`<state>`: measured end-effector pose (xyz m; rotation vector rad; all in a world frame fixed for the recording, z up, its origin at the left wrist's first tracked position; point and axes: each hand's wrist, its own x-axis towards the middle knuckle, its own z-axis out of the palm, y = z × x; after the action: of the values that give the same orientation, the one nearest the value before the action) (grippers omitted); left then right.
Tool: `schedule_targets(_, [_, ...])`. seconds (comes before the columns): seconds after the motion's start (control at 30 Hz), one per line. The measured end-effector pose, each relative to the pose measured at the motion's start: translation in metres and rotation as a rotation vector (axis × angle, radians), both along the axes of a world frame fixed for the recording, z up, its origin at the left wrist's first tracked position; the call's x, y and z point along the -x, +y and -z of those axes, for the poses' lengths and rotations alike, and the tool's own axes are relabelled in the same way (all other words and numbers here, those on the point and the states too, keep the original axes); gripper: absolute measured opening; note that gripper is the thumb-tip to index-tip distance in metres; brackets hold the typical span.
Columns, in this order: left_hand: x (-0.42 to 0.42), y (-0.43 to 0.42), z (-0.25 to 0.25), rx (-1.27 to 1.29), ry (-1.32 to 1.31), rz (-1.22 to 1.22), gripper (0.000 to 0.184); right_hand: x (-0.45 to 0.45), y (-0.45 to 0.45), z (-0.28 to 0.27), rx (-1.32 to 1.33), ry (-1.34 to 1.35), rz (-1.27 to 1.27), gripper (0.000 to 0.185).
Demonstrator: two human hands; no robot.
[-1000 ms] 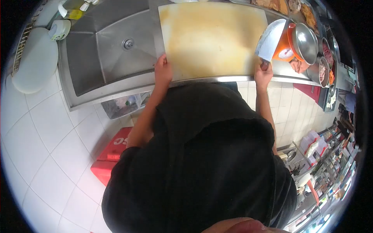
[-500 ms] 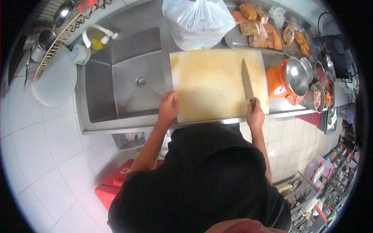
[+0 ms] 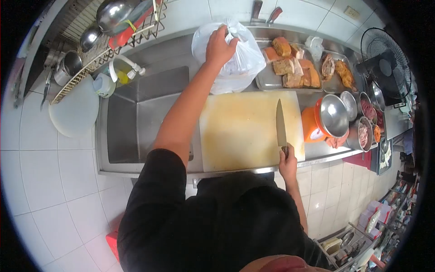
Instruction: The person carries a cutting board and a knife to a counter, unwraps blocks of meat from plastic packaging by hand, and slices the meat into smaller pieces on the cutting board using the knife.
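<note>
Tiled kitchen, one long steel table (image 3: 176, 56) along the wall with a sink (image 3: 122, 122) set into it and the tap (image 3: 134, 69) behind.

Left hand (image 3: 221, 49) is up at the top of the white bag (image 3: 244, 68), fingers closed on the bunched plastic. Makes sense to me: the neck looks like the one decent grip on something that floppy. The bag sits at the far edge of the board (image 3: 240, 136), between the sink and the tray (image 3: 269, 80). Can't make out what's inside.

Right hand (image 3: 287, 163) is wrapped around the handle of the knife (image 3: 281, 127), low over the board's near edge. The blade points away from the body and well apart from the left hand, which I'd guess is just for safety. Can't tell if it's resting on the board or hovering.

The board's right in front of the person, probably so both arms reach it easily. Just beside it there's an orange scale (image 3: 310, 122) with a steel bowl (image 3: 334, 115) on top, likely as a weighing pan. The tray behind holds chunks of meat (image 3: 283, 67), and at the very back two spare knives (image 3: 256, 10) stand handle-up, presumably to keep their edges out of the way.
</note>
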<state>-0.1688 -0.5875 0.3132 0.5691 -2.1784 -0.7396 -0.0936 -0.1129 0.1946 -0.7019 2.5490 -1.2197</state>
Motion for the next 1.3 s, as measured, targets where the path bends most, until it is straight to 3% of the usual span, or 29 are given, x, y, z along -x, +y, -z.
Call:
schedule_targets(0.1, [0.038,-0.014,0.003,-0.147,-0.054,-0.084,0.075,0.014,-0.012,-0.020,0.084,-0.031,0.041,0.036])
schedule_targets(0.17, [0.052,-0.021,0.007,-0.204,-0.088,-0.120,0.072,0.025,-0.020,-0.027,0.136,0.013,0.024,0.030])
schedule_targets(0.27, [0.060,-0.030,-0.005,-0.418,-0.062,-0.071,0.068,0.042,-0.054,-0.077,0.324,-0.455,0.067,0.027])
schedule_targets(0.33, [0.057,-0.029,-0.022,-0.528,-0.028,-0.014,0.066,0.042,-0.089,-0.108,0.535,-0.631,0.085,0.024])
schedule_targets(0.47, [0.048,-0.023,-0.032,-0.591,0.024,0.004,0.065,0.050,-0.164,-0.136,0.636,-0.819,0.066,0.022])
schedule_targets(0.7, [0.037,-0.007,-0.048,-0.585,0.022,-0.036,0.063,0.057,-0.298,-0.116,0.791,-0.642,0.053,0.018])
schedule_targets(0.77, [0.036,-0.011,-0.049,-0.582,-0.026,-0.055,0.063,0.030,-0.299,-0.101,0.657,-0.580,0.025,0.016])
schedule_targets(0.83, [0.040,-0.024,-0.051,-0.564,-0.006,-0.048,0.064,-0.005,-0.253,-0.128,0.293,-0.959,-0.297,0.014])
schedule_targets(0.9, [0.042,-0.052,-0.051,-0.533,0.083,-0.036,0.065,-0.044,-0.208,-0.126,0.322,-1.056,-0.440,0.014])
schedule_targets(1.03, [0.018,-0.056,-0.072,-0.611,-0.022,0.014,0.065,-0.022,-0.190,-0.114,0.521,-0.854,-0.190,0.014])
schedule_targets(1.13, [0.017,-0.047,-0.084,-0.735,-0.043,0.019,0.060,0.026,-0.232,-0.132,0.662,-0.857,-0.056,0.012])
schedule_targets(1.23, [0.020,-0.043,-0.085,-0.697,-0.080,-0.029,0.061,0.018,-0.289,-0.103,0.687,-0.731,-0.133,0.012])
schedule_targets(1.3, [0.026,-0.058,-0.064,-0.495,-0.092,-0.072,0.058,-0.009,-0.306,-0.085,0.543,-0.722,-0.277,0.014])
